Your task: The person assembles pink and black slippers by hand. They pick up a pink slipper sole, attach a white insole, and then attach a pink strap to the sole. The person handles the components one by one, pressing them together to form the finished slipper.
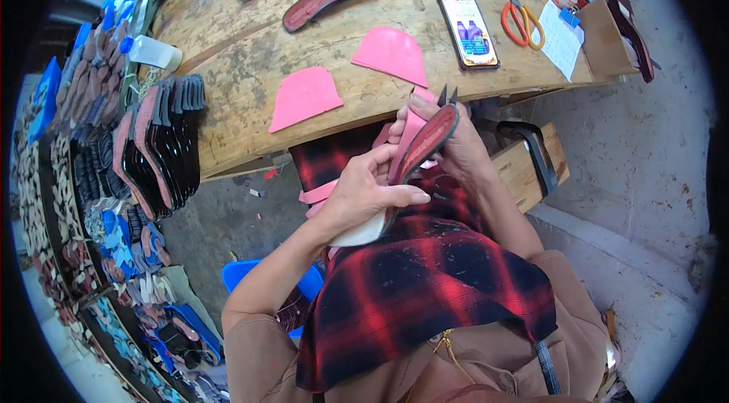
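In front of my lap, my left hand [361,187] is closed around a sandal [430,137] with a dark red insole and a black edge. Its heel end tilts up to the right; a white part [363,232] shows below my palm. A pink strip [416,121] lies along the sandal, by the fingers of both hands. Another pink strip [317,192] sticks out left of my left hand. My right hand [463,141] is closed beside the heel, with a two-pointed dark tool [448,96] protruding from it; its handles are hidden.
Two pink pieces [307,98] lie near the wooden table's [228,61] front edge. Beyond are sandals [323,2], a phone [468,31], orange-handled scissors [520,20] and a cardboard box [607,39]. Left stand stacked soles [156,149] and a white bottle [156,52]. A blue stool [243,274] is below.
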